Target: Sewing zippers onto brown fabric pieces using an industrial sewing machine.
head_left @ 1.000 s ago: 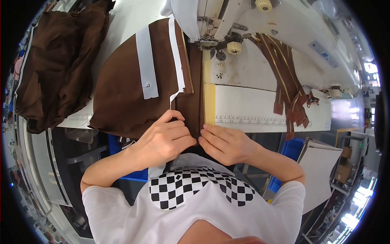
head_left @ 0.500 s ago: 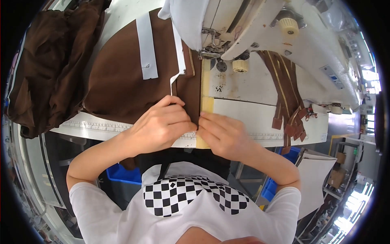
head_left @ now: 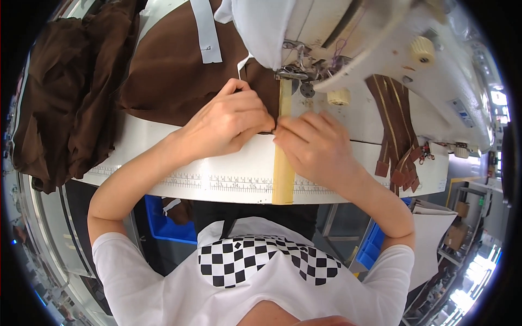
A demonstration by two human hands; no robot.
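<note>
A brown fabric panel (head_left: pixel 168 81) lies on the table with its right edge running under the sewing machine's presser foot (head_left: pixel 293 73). My left hand (head_left: pixel 231 118) rests on the panel's near right corner, its thumb and fingers pinched on the fabric edge. Beside it my right hand (head_left: pixel 315 144) is closed on the same corner, fingertips almost touching the left ones. A zipper seemed to run along this edge; its near end is hidden by my fingers. On the panel are a pale interfacing strip (head_left: pixel 206 35) and a folded white strip (head_left: pixel 243 64) just beyond my left hand.
The sewing machine head (head_left: pixel 391 60) overhangs the right. Several brown zippers (head_left: pixel 392 108) with gold teeth hang right of it. Yellow tape (head_left: pixel 283 182) crosses the printed ruler (head_left: pixel 217 182) at the table's front. Crumpled brown cloth (head_left: pixel 65 92) lies left; a blue bin (head_left: pixel 171 236) is below.
Both hands have moved away from me toward the machine, carrying the brown panel along. More of the yellow tape and ruler now shows in front. The fingers stay closed.
</note>
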